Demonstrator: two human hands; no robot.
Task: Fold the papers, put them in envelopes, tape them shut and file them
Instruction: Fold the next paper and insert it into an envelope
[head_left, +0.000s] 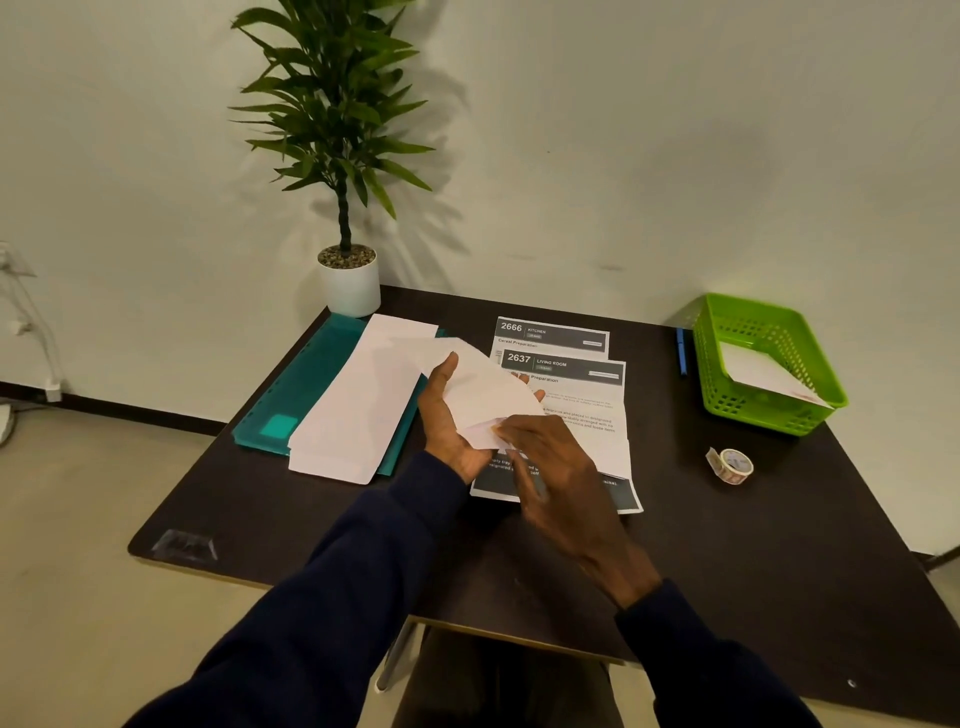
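A white envelope is held up just above the surface, cradled in the left hand, whose thumb and fingers curl round its edges. At its near end the right hand pinches a folded paper at the envelope's mouth. Beneath both hands lie printed sheets, one overlapping another. To the left a stack of envelopes rests on a teal folder. Off to the right sits a tape roll, and beyond it a green basket with a sealed envelope inside and a blue pen beside it. A potted plant stands at the back
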